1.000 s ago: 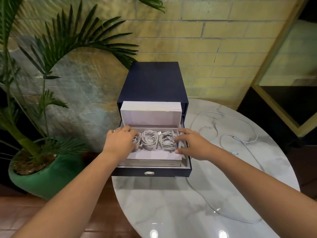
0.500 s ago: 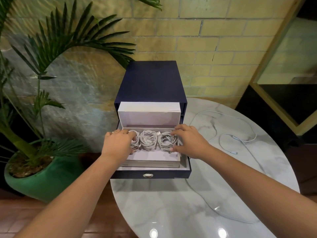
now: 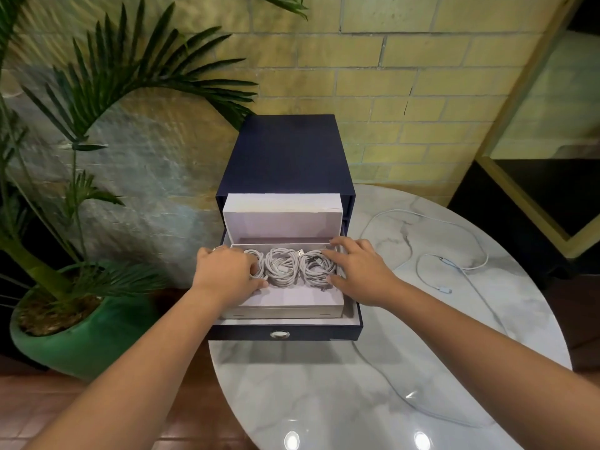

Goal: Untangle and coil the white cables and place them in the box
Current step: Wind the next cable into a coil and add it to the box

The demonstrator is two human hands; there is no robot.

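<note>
View: head camera, the only one, looking down over both forearms.
Box: the white box (image 3: 285, 311) sits in the pulled-out navy drawer (image 3: 324, 334) at the centre of the frame, with its lid (image 3: 282, 219) standing up behind.
Coiled cables: three lie side by side along the far part of the box: left coil (image 3: 257, 258), middle coil (image 3: 281, 267) and right coil (image 3: 313, 271), each touching the next.
Left hand: the left hand (image 3: 227, 271) covers most of the left coil. Its fingers curl down over it and the thumb lies at the coil's near edge, so it seems to grip, though the hand hides the contact.
Right hand: the right hand (image 3: 360, 271) rests on the right coil with its fingers spread and fairly straight. It presses and does not pinch.
Loose cable: one white loose cable (image 3: 444, 261) trails in open loops over the marble table (image 3: 308, 384), in the right half of the frame and well apart from the box.
Step in hand: probably seating and squaring the row of coils in the box.
Progress: three coils are placed and one cable is left, so the task is not finished.
Next move: lift both hands out without dragging a coil. Then reach right for the loose cable, find an end, wind it into a loop and place it in the bare near part of the box.
</note>
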